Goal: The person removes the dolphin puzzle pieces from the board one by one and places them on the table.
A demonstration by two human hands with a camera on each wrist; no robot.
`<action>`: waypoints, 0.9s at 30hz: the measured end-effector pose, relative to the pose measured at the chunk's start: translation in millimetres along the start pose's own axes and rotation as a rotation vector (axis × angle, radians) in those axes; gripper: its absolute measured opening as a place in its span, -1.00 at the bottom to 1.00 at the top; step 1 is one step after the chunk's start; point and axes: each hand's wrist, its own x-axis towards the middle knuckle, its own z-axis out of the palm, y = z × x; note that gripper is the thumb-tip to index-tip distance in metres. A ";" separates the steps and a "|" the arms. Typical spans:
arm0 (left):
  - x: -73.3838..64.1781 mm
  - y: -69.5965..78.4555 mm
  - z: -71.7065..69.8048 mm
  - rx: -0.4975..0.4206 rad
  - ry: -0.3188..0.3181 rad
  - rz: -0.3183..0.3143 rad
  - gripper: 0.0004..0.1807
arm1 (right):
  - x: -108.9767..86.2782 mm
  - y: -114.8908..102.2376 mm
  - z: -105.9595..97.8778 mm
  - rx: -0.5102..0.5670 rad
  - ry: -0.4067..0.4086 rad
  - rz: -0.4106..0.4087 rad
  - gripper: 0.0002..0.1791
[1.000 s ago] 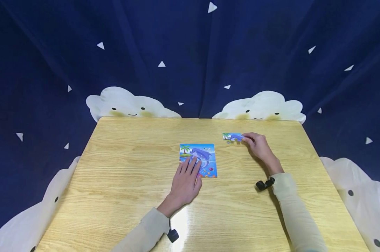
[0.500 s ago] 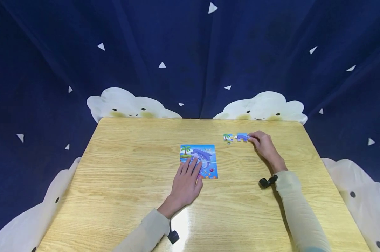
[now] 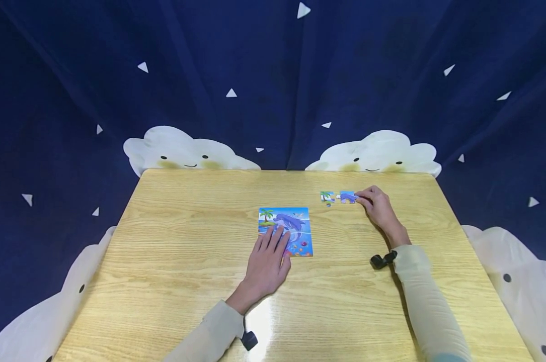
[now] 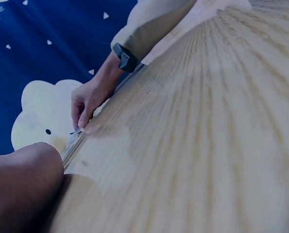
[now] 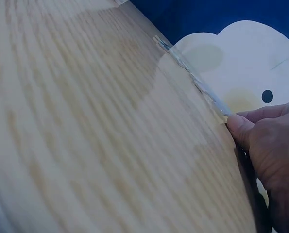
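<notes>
- Left hand [image 3: 264, 267]: laid palm down, its fingers extended and close together over the lower left part of the dolphin picture [image 3: 303, 235]; nothing is gripped.
- Dolphin picture: a square sheet flat near the middle of the surface [image 3: 186, 256], showing a palm tree, a purple dolphin and sea life.
- Right hand [image 3: 379, 208]: thumb and fingers brought together in a pinch at the right edge of the dolphin piece [image 3: 347, 196].
- Dolphin piece: a puzzle part with a tab on its left side, at the far right of the surface.
- Palm-tree piece [image 3: 325, 196]: just left of the dolphin piece, a narrow gap between them.
- Background: a dark blue curtain [image 3: 263, 60] with white triangles and smiling clouds.
</notes>
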 end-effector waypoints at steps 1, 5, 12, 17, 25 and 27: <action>-0.2 -0.3 -0.2 0.003 -0.007 -0.002 -0.36 | 0.2 0.0 0.3 0.003 0.000 0.008 -0.77; -1.3 -1.7 -0.8 0.002 -0.017 -0.007 -0.36 | 1.3 -1.2 2.1 0.005 0.000 0.042 -0.75; -5.0 -2.8 -3.9 -0.020 -0.022 -0.010 -0.37 | 1.6 -1.6 4.5 -0.001 0.002 0.047 -0.73; -6.5 -4.2 -4.3 -0.029 0.001 -0.002 -0.40 | 0.9 -3.3 4.2 0.005 0.014 0.050 -0.73; -12.3 -4.6 -3.8 -0.043 0.035 0.005 -0.43 | -6.4 -8.4 6.2 0.017 0.026 0.059 -0.70; -12.4 -3.4 -4.3 -0.061 0.030 0.006 -0.43 | -7.9 -9.1 5.6 0.016 0.036 0.067 -0.69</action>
